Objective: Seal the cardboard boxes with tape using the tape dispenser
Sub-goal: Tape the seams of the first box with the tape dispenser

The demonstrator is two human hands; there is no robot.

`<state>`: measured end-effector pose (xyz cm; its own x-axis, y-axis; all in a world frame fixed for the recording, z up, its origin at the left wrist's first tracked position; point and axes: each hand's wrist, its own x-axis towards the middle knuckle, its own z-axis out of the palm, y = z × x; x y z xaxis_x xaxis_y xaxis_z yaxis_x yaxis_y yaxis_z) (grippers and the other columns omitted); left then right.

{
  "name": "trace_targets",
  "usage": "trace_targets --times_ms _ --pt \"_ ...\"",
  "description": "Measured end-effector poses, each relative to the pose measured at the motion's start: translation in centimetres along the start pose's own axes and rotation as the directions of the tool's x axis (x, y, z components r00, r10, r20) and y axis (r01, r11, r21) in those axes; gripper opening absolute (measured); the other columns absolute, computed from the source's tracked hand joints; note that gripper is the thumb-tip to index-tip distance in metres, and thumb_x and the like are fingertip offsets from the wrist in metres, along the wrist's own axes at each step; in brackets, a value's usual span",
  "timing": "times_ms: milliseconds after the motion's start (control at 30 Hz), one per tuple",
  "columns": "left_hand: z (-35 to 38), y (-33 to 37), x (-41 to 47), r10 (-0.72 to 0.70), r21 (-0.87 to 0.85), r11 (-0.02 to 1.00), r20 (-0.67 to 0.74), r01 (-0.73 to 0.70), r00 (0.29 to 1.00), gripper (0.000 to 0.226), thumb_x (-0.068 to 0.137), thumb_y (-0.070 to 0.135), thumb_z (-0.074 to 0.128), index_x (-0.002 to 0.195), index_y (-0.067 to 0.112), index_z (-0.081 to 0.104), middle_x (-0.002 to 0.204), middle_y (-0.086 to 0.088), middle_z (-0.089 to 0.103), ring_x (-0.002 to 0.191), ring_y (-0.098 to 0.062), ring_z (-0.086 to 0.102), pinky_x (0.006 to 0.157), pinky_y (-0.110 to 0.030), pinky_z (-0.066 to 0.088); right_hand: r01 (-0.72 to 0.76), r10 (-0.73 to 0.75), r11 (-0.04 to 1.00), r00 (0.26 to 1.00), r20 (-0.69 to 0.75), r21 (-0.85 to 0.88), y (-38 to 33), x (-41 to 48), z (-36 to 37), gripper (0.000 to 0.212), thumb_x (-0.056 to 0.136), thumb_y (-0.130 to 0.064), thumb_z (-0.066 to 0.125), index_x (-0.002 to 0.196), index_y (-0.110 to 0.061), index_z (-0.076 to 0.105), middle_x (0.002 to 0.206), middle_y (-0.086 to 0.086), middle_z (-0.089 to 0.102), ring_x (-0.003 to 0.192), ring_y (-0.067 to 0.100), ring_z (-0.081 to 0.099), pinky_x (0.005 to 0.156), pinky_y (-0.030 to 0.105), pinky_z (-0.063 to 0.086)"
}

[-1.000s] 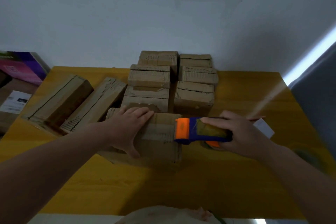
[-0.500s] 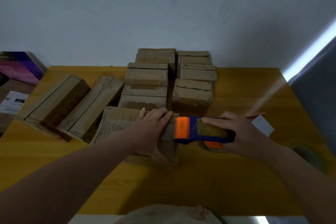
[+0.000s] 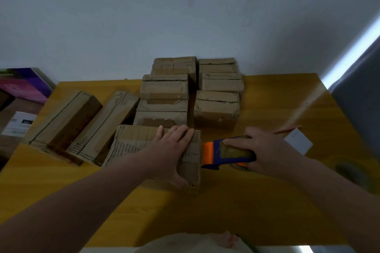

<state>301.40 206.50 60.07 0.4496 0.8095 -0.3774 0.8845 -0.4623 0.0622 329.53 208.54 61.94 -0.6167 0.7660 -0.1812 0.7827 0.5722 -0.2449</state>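
Observation:
A flat cardboard box [image 3: 133,143] lies at the front middle of the yellow table [image 3: 205,211]. My left hand [image 3: 172,150] presses flat on the box's right end, fingers straight and thumb down its near side. My right hand [image 3: 265,150] grips the blue and orange tape dispenser [image 3: 222,153], whose orange front touches the box's right edge. A strip of tape runs along the box top under my left hand.
Several small cardboard boxes [image 3: 216,108] stand stacked behind, near the wall. Two long boxes [image 3: 61,123] lie at the left. A white card [image 3: 298,142] and a tape roll [image 3: 349,172] sit at the right. Purple packaging [image 3: 22,84] lies beyond the table's left edge.
My left hand slid rightward along the box top to its right end. The dispenser and my right hand stayed at the box's right edge.

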Motion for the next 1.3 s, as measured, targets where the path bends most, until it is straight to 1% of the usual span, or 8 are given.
trace_targets --times_ms 267,367,433,533,733,967,1133,1300 --pt "1.1 0.3 0.2 -0.014 0.084 0.996 -0.017 0.015 1.000 0.134 0.061 0.087 0.050 0.142 0.018 -0.032 0.154 0.000 -0.027 0.140 -0.028 -0.026 0.104 -0.053 -0.022 -0.008 0.006 0.994 1.000 -0.019 -0.107 -4.3 3.7 -2.9 0.048 0.083 -0.045 0.063 0.126 -0.055 0.047 0.080 -0.016 0.029 0.068 0.001 0.027 0.052 0.021 0.022" --pt "1.4 0.4 0.3 -0.020 0.094 0.995 -0.033 0.023 0.999 0.131 0.064 0.085 0.048 0.139 0.017 -0.036 0.153 -0.001 -0.028 0.139 -0.028 -0.028 0.102 -0.052 -0.024 -0.031 0.037 0.997 0.997 0.072 -0.077 -4.6 4.7 -3.6 0.054 0.079 -0.030 0.068 0.124 -0.053 0.051 0.089 -0.020 0.040 0.077 0.004 0.034 0.055 0.022 0.028" --pt "1.5 0.5 0.4 -0.021 0.099 0.995 -0.035 0.024 0.999 0.132 0.063 0.087 0.047 0.139 0.017 -0.035 0.153 -0.002 -0.029 0.139 -0.028 -0.028 0.101 -0.053 -0.024 -0.066 0.071 0.997 0.988 0.140 -0.042 -4.3 5.4 -4.0 0.058 0.076 -0.022 0.067 0.124 -0.050 0.054 0.116 -0.014 0.055 0.098 0.011 0.046 0.066 0.025 0.040" --pt "1.4 0.6 0.3 -0.007 0.104 0.994 -0.027 0.009 1.000 0.133 0.061 0.089 0.045 0.139 0.018 -0.036 0.153 -0.001 -0.030 0.139 -0.029 -0.029 0.102 -0.053 -0.024 -0.126 0.126 0.992 0.969 0.210 -0.014 -3.9 6.3 -4.3 0.058 0.076 -0.013 0.059 0.123 -0.047 0.057 0.135 -0.011 0.052 0.103 0.011 0.048 0.068 0.023 0.044" --pt "1.7 1.2 -0.3 0.063 0.064 0.996 -0.085 -0.057 0.994 0.123 0.067 0.085 0.041 0.133 0.026 -0.044 0.144 0.000 -0.046 0.127 -0.020 -0.048 0.103 -0.050 -0.028 -0.234 0.260 0.965 0.908 0.328 -0.116 -5.3 6.3 0.5 0.044 0.078 -0.024 0.065 0.121 -0.034 0.059 0.113 -0.003 0.059 0.098 0.021 0.055 0.075 0.034 0.053" --pt "2.4 1.3 -1.7 0.113 -0.005 0.993 -0.150 -0.115 0.982 0.098 0.079 0.083 0.019 0.140 0.027 -0.034 0.151 0.004 -0.035 0.139 -0.011 -0.031 0.110 -0.043 -0.024 -0.497 0.496 0.846 0.866 0.056 0.190 -5.3 5.4 -0.7 0.066 0.080 -0.069 0.049 0.134 -0.031 0.051 0.136 0.000 0.052 0.122 0.023 0.048 0.082 0.033 0.040" --pt "2.7 0.0 -4.0 0.003 -0.055 0.998 -0.173 -0.013 0.985 0.095 0.075 0.083 -0.001 0.145 0.022 -0.024 0.153 -0.001 -0.029 0.139 -0.012 -0.029 0.112 -0.039 -0.022 -0.590 0.595 0.801 0.804 -0.024 0.107 -7.7 6.2 -0.6 0.052 0.088 -0.060 0.045 0.132 -0.031 0.051 0.129 0.010 0.049 0.117 0.029 0.046 0.077 0.035 0.038" --pt "3.9 -3.0 -7.5 -0.318 -0.180 0.941 -0.181 0.287 0.931 0.100 0.069 0.082 -0.014 0.144 0.017 -0.023 0.150 -0.006 -0.032 0.138 -0.018 -0.029 0.113 -0.039 -0.019 -0.617 0.626 0.779 0.753 -0.203 0.113 -8.0 5.8 -2.2 0.050 0.088 -0.051 0.054 0.133 -0.032 0.049 0.119 0.012 0.048 0.107 0.031 0.050 0.072 0.033 0.035"
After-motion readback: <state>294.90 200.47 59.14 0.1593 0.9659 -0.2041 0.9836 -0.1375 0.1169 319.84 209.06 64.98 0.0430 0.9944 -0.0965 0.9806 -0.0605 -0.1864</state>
